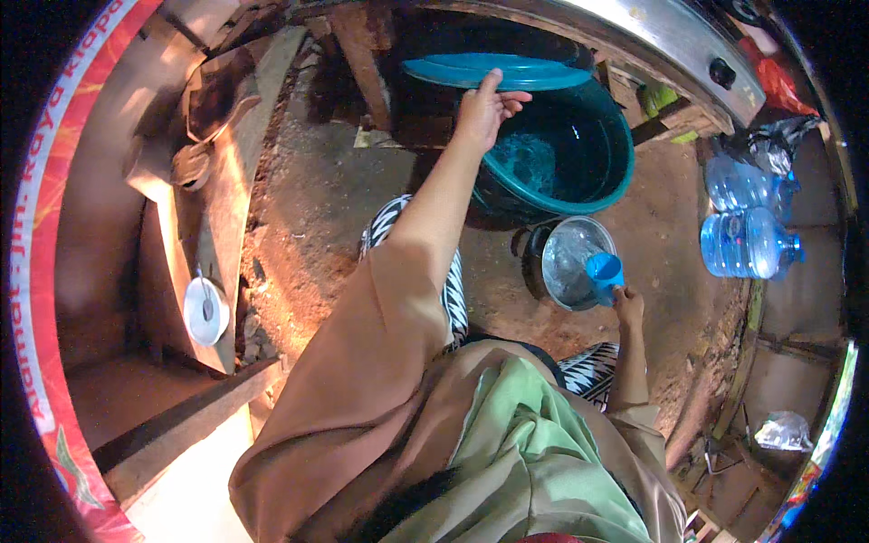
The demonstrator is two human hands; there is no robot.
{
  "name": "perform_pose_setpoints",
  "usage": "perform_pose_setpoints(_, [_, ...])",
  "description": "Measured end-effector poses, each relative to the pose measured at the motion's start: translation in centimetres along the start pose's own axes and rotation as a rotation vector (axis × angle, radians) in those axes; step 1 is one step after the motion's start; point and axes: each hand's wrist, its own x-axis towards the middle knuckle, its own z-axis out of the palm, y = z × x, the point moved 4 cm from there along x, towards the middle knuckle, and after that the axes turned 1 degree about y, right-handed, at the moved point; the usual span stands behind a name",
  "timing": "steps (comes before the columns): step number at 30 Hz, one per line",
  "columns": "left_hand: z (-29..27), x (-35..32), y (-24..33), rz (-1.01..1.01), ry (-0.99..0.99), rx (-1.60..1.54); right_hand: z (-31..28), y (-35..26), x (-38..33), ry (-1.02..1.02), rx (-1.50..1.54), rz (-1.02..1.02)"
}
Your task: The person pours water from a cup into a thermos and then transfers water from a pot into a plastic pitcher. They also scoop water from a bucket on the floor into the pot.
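Observation:
My left hand (pixel 486 116) reaches forward and grips the near edge of a round teal lid (pixel 548 72). The lid is held tilted over the back of a large dark teal tub (pixel 618 181), and water shows inside the tub. Lower down, my right hand (pixel 627 306) is closed on the handle of a blue plastic dipper (pixel 602 269). The dipper is over the right side of a round metal pot (pixel 563 258), which stands on the ground close to the tub. Water appears to be in the pot.
Two large clear-blue water bottles (pixel 738 242) lie on the right, near a black plastic bag (pixel 774 145). A metal counter edge (pixel 652 36) overhangs the tub. On the left, a white bowl or lid (pixel 205 312) rests on a wooden plank (pixel 237 217).

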Motion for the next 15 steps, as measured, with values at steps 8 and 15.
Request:
perform_pose_setpoints(8, [0.0,-0.1,-0.1,-0.013,0.049,-0.003,1.3,-4.3,-1.5,0.112,-0.612,-0.153])
perform_pose_setpoints(15, [0.0,-0.2,0.7,0.009,0.062,0.176,4.4,-7.1,-2.6,0.09,-0.932,-0.276])
